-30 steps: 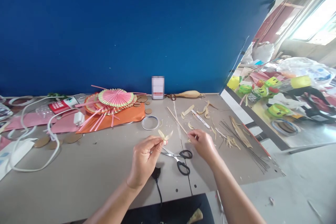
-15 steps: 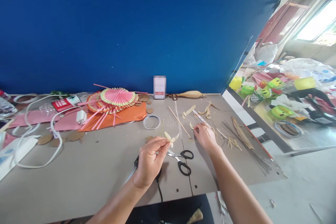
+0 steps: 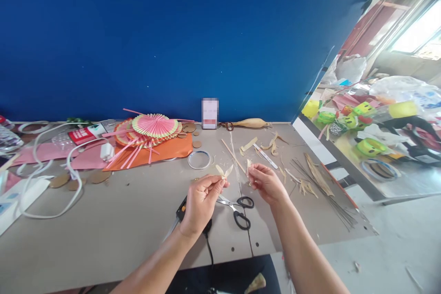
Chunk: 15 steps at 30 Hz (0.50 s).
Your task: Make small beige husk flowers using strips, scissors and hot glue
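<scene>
My left hand (image 3: 200, 200) pinches a small cluster of pale, petal-shaped dried husk pieces (image 3: 227, 171) that fan out above the fingertips. To its right, my right hand (image 3: 268, 183) has its fingers closed on another small pale husk piece (image 3: 248, 166), held upright just above the table. Between the two hands lie black-handled scissors (image 3: 242, 220), partly spread, their tips hidden by my left hand. A black tool with an orange part (image 3: 180, 210) and a cord lies partly behind my left wrist. A white pen (image 3: 265, 156) rests beyond my right hand, beside husk scraps (image 3: 248, 146).
Thin wires (image 3: 332, 202) and dry strips lie on the right of the table. Pink and green paper fans (image 3: 156, 125) sit on orange paper at the left back, near a tape roll (image 3: 199, 160). A white cable (image 3: 36, 170) loops at far left. A phone-like card (image 3: 210, 114) leans on the blue panel.
My right hand has lifted off the table beside the pen with the small husk piece and come a little nearer my left hand. My left hand has turned its husk cluster slightly.
</scene>
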{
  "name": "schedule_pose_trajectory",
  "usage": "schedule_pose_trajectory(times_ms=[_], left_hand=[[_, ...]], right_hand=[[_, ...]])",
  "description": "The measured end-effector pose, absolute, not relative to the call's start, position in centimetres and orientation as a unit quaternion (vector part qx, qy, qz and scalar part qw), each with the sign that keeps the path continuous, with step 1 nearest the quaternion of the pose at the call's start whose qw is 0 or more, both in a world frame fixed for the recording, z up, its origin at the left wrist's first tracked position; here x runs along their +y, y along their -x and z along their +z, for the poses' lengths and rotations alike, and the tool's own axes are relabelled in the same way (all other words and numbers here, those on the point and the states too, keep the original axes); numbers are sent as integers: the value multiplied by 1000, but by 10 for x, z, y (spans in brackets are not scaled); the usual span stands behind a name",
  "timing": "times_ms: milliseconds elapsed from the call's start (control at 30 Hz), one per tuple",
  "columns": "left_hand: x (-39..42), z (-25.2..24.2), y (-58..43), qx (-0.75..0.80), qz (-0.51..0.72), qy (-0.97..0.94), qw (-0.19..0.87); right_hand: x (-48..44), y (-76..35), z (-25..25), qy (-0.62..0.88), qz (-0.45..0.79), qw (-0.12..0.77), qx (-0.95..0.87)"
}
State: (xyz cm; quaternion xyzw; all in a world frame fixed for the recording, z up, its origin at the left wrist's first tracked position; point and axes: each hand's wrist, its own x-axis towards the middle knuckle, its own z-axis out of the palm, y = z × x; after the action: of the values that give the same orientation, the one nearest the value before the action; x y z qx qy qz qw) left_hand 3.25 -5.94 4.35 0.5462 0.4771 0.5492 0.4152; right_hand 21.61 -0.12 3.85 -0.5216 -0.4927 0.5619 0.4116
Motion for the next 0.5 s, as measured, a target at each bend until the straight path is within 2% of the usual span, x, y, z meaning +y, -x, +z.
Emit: schedule_pose_trajectory(times_ms=[300, 500], left_hand=[[-57, 40, -35, 482, 564, -494, 453], [-57, 39, -36, 481, 567, -483, 462]], right_hand=[[-20, -188, 61, 385, 720, 449, -363], [-30, -174, 64, 371, 716, 475, -353]])
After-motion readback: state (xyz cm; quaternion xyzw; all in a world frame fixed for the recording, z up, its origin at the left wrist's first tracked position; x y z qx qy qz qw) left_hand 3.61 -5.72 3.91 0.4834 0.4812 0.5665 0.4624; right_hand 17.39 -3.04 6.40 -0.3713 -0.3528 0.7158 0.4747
